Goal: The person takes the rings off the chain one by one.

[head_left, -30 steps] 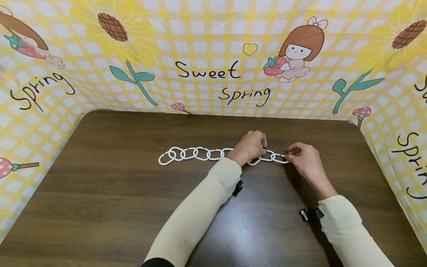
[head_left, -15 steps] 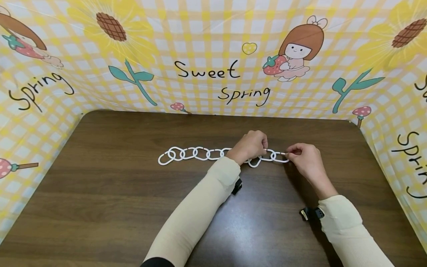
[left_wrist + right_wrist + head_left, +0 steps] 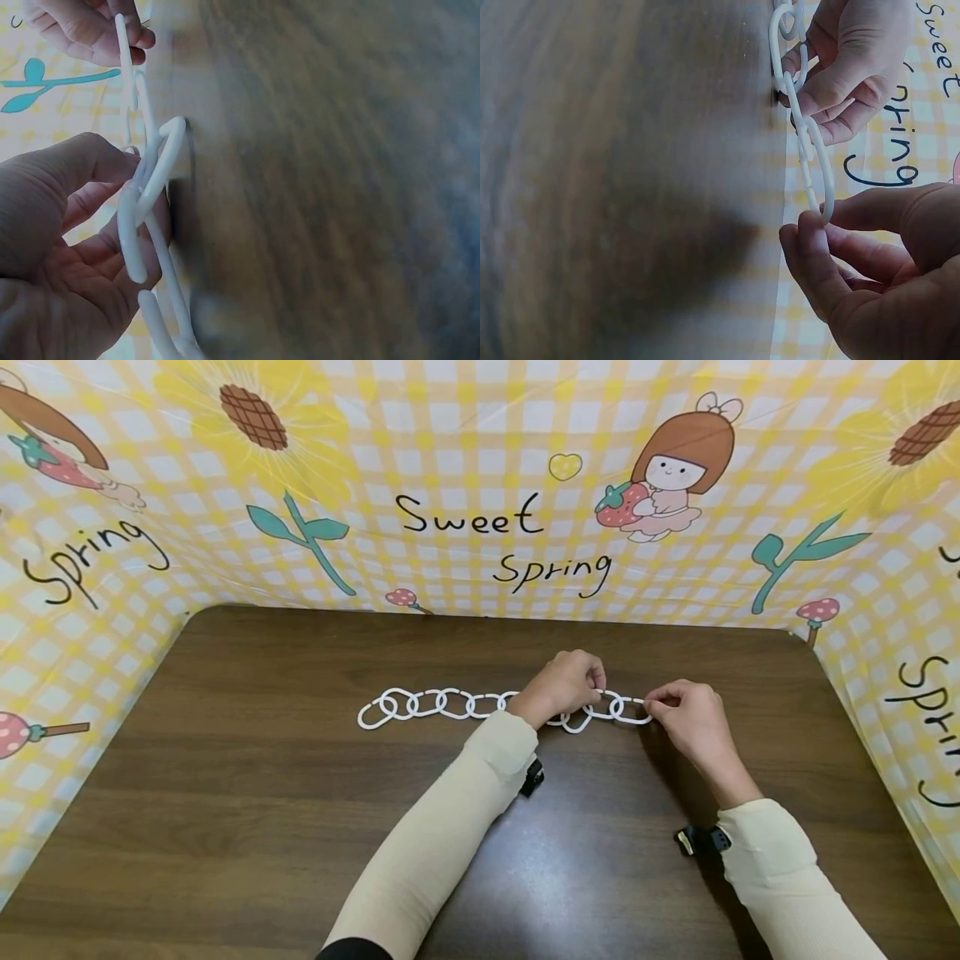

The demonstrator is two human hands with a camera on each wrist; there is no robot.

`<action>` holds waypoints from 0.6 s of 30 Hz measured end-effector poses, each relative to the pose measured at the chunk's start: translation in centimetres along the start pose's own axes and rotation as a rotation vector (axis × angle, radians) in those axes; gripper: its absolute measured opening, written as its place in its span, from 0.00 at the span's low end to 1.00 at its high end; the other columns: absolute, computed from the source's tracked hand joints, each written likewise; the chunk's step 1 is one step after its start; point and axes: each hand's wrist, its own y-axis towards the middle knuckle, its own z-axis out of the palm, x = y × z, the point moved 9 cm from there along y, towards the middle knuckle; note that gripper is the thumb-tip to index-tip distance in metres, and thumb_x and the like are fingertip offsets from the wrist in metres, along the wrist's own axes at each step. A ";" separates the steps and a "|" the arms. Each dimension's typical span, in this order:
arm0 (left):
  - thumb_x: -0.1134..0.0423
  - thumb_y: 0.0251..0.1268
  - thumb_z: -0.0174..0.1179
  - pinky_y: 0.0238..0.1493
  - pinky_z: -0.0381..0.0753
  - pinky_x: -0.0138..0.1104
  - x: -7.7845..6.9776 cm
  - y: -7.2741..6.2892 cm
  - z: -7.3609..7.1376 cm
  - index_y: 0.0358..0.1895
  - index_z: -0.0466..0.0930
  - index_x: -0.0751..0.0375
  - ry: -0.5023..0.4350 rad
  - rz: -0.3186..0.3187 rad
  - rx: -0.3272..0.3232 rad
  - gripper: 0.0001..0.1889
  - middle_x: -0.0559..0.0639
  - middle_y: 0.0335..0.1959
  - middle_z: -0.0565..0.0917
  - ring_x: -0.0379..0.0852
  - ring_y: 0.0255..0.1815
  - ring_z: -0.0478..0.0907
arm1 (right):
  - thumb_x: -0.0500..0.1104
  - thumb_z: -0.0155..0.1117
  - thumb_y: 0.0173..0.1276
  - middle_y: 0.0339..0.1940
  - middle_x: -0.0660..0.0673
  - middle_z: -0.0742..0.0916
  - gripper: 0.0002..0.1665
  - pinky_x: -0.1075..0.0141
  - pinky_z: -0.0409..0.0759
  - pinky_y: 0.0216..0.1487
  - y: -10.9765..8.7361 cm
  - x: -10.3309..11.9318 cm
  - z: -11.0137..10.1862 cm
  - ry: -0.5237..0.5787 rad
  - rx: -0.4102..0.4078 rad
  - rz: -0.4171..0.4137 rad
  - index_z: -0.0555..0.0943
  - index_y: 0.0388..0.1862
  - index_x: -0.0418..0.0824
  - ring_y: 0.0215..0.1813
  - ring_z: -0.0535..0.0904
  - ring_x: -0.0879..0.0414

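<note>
A chain of several white plastic oval links (image 3: 453,716) lies stretched left to right across the brown table. My left hand (image 3: 561,685) reaches over its right half and pinches a link between thumb and fingers; the palm and wrist hide part of the chain in the head view. Just below that hand, one link (image 3: 166,161) sticks out at a slant from the line. My right hand (image 3: 693,718) pinches the last link (image 3: 825,176) at the right end between thumb and fingertips. Between the two hands the links run in a nearly straight row.
The brown wooden table (image 3: 247,810) spreads toward me and to both sides. A yellow checked cloth (image 3: 465,435) with sunflowers and lettering stands around its back and sides. Small black devices (image 3: 693,841) are strapped at both wrists.
The link sticking out below my left hand has turned to point more toward me, and the right part of the chain has shifted slightly right. Both hands keep nearly the same place.
</note>
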 end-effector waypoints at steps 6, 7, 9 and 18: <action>0.70 0.69 0.65 0.41 0.78 0.32 0.0 0.0 0.1 0.39 0.84 0.55 -0.060 0.015 0.008 0.04 0.47 0.34 0.84 0.42 0.37 0.79 | 0.33 0.65 0.68 0.38 0.34 0.90 0.08 0.67 0.75 0.34 0.1 0.0 -0.1 0.010 0.000 0.012 0.89 0.38 0.30 0.34 0.80 0.51; 0.70 0.69 0.65 0.40 0.78 0.32 0.0 0.0 0.0 0.39 0.84 0.55 -0.066 0.015 0.007 0.04 0.48 0.34 0.84 0.42 0.37 0.79 | 0.33 0.64 0.69 0.37 0.34 0.90 0.08 0.68 0.75 0.33 0.1 -0.1 -0.1 0.016 0.005 0.019 0.89 0.38 0.30 0.33 0.80 0.53; 0.70 0.69 0.65 0.40 0.77 0.32 0.0 0.0 0.0 0.39 0.84 0.55 -0.079 0.015 0.007 0.05 0.48 0.34 0.84 0.43 0.37 0.79 | 0.33 0.63 0.70 0.35 0.35 0.90 0.09 0.69 0.75 0.31 0.2 -0.2 0.0 0.033 0.017 0.035 0.88 0.39 0.29 0.30 0.78 0.57; 0.71 0.68 0.65 0.42 0.77 0.31 0.2 -0.1 -0.3 0.42 0.86 0.56 -0.104 0.019 -0.005 0.06 0.48 0.35 0.85 0.42 0.39 0.80 | 0.28 0.57 0.73 0.40 0.26 0.89 0.11 0.69 0.87 0.30 0.2 -0.3 0.6 0.259 0.056 0.069 0.84 0.45 0.20 0.24 0.84 0.68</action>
